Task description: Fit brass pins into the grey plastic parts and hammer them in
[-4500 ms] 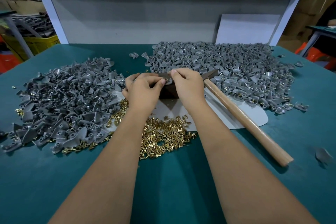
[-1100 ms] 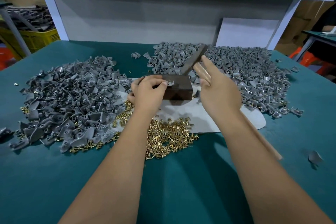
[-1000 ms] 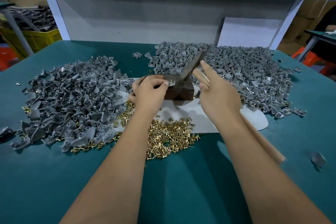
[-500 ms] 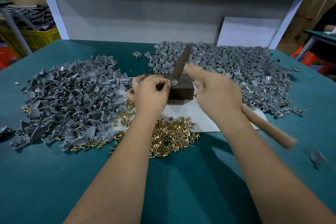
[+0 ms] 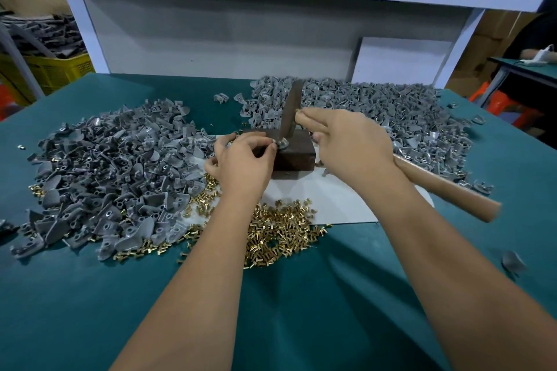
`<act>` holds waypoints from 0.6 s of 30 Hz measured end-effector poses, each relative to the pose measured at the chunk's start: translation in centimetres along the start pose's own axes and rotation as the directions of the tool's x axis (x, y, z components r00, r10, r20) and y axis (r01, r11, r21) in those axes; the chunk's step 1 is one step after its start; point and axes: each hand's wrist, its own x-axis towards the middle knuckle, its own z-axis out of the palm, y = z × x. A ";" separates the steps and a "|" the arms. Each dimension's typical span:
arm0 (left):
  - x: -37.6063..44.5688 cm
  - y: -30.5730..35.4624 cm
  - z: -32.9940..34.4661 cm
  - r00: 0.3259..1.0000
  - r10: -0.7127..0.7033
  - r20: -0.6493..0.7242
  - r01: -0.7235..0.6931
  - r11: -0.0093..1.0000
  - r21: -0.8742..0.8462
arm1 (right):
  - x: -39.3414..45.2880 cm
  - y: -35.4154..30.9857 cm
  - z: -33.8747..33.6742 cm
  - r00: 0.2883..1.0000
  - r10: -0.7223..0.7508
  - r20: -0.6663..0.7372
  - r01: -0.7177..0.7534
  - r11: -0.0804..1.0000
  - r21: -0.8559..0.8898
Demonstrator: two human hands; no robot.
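Brass pin and grey part under the hammer at frame centre.

Left hand [image 5: 241, 159] pinches a grey part [image 5: 282, 144] on the dark block [image 5: 297, 153]; right hand [image 5: 346, 144] grips the hammer [image 5: 290, 111], its head down on the part. Brass pins [image 5: 280, 232] lie heaped at lower centre, grey parts [image 5: 105, 166] piled at left and upper right of the green table [image 5: 90, 295].

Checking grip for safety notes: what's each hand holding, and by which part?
The right hand grips the hammer high on its wooden handle, close to the head. The left hand pinches the grey part by its edge on the dark block.
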 end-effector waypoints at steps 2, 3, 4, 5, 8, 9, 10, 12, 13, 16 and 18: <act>0.1 0.0 0.0 1.000 -0.002 0.006 0.002 1.000 -0.002 | 0.3 0.3 0.2 0.998 0.059 -0.030 -0.056 0.993 0.101; 0.1 0.0 0.1 1.000 -0.004 0.012 0.004 1.000 0.001 | 0.4 0.5 0.4 0.994 0.092 -0.052 -0.084 0.987 0.137; 0.1 0.0 0.1 1.000 -0.007 0.017 0.006 1.000 0.007 | 0.6 0.7 0.7 0.990 0.125 -0.066 -0.114 0.982 0.147; 0.1 0.1 0.0 1.000 -0.007 0.021 0.007 1.000 0.013 | 0.8 1.0 1.0 0.984 0.162 -0.075 -0.151 0.979 0.138; 0.0 0.1 -0.1 0.999 0.008 0.031 -0.009 1.000 0.026 | 0.5 2.1 2.2 0.955 0.279 -0.106 -0.269 0.958 0.100; 0.0 0.2 -0.1 0.999 0.012 0.037 -0.014 0.999 0.032 | 0.1 2.4 2.7 0.946 0.308 -0.100 -0.298 0.949 0.103; 0.1 0.2 -0.2 0.999 0.017 0.044 -0.019 0.999 0.039 | -0.4 2.8 3.3 0.942 0.325 -0.079 -0.318 0.943 0.095; 0.2 0.4 -0.3 0.998 0.025 0.051 -0.027 0.999 0.041 | -1.2 3.4 4.5 0.946 0.325 -0.009 -0.325 0.946 0.018; 0.2 0.5 -0.3 0.998 0.025 0.053 -0.027 0.999 0.037 | -1.3 3.7 4.8 0.950 0.313 0.006 -0.313 0.949 -0.027; 0.2 0.6 -0.5 0.998 0.018 0.056 -0.018 1.000 0.015 | -1.4 3.9 5.0 0.961 0.274 -0.022 -0.275 0.958 -0.080; 0.0 0.6 -0.7 0.999 0.026 0.048 -0.026 1.000 -0.012 | -1.6 3.7 5.0 0.963 0.267 -0.032 -0.269 0.959 -0.085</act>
